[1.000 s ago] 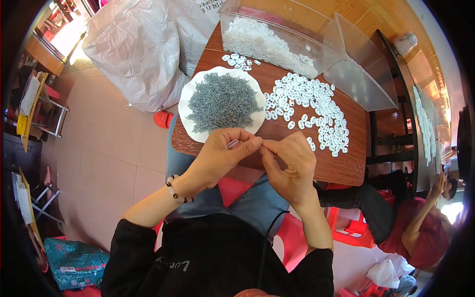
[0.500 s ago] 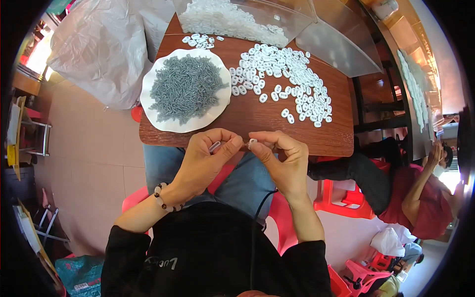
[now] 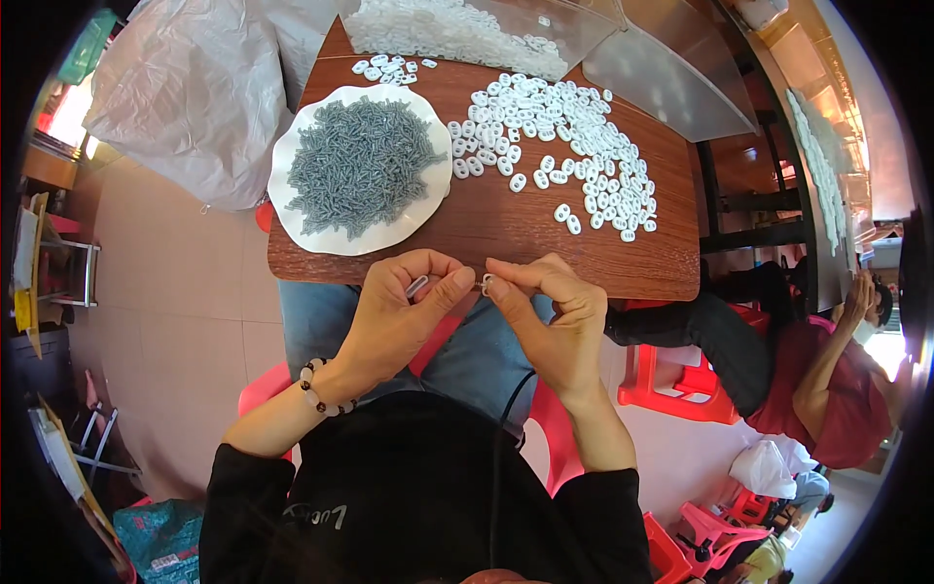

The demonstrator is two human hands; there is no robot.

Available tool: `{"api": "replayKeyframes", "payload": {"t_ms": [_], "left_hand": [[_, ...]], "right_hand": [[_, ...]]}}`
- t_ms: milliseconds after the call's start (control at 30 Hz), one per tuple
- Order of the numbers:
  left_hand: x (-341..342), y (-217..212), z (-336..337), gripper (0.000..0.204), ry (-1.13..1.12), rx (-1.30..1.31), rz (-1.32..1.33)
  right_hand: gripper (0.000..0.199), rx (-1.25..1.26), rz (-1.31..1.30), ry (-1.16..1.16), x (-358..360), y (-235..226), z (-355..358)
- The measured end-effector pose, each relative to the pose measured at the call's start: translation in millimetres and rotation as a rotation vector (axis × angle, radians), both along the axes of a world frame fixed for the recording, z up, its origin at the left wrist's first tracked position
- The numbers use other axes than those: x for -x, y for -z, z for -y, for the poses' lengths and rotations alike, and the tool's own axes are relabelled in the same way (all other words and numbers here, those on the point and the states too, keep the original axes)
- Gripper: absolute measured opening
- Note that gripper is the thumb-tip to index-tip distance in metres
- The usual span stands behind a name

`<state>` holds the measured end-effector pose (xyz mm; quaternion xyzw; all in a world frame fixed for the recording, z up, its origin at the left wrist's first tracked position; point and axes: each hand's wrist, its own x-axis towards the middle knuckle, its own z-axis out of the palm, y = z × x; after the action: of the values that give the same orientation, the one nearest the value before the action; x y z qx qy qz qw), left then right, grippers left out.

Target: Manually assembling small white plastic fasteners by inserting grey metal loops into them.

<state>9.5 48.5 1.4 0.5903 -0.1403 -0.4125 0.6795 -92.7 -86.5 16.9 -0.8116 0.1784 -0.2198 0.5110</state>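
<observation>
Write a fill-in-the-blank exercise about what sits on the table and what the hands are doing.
1. The grey metal screws are heaped on a round white ____.
2. The small white plastic oval pieces lie loose on the brown wooden ____.
3. The left hand wears a beaded ____ on its wrist.
4. The right hand pinches one small ____ piece.

Missing: plate; table; bracelet; white

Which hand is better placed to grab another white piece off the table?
Probably the right hand: the loose white pieces lie straight ahead of it, while the left hand sits below the plate of grey screws.
</observation>
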Motion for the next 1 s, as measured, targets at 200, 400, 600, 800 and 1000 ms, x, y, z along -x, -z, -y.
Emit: {"api": "replayKeyframes", "payload": {"t_ms": [200, 400, 600, 800, 1000], "left_hand": [[1, 5, -1, 0.018, 0.004, -0.027, 0.078], [3, 9, 0, 0.018, -0.020, -0.015, 0.069], [3, 14, 1, 0.017, -0.017, -0.015, 0.076], [1, 9, 2, 0.024, -0.029, 0.035, -0.048], [-12, 19, -10, 0.037, 0.071, 0.240, -0.560]], "right_hand": [[0.018, 0.009, -0.010, 0.019, -1, 0, -4], [0.017, 0.086, 0.040, 0.006, -1, 6, -5], [0.016, 0.020, 0.029, 0.006, 0, 9, -4], [0.017, -0.211, -0.005, 0.004, 2, 19, 2], [0.018, -0.252, -0.017, -0.002, 4, 18, 5]]}}
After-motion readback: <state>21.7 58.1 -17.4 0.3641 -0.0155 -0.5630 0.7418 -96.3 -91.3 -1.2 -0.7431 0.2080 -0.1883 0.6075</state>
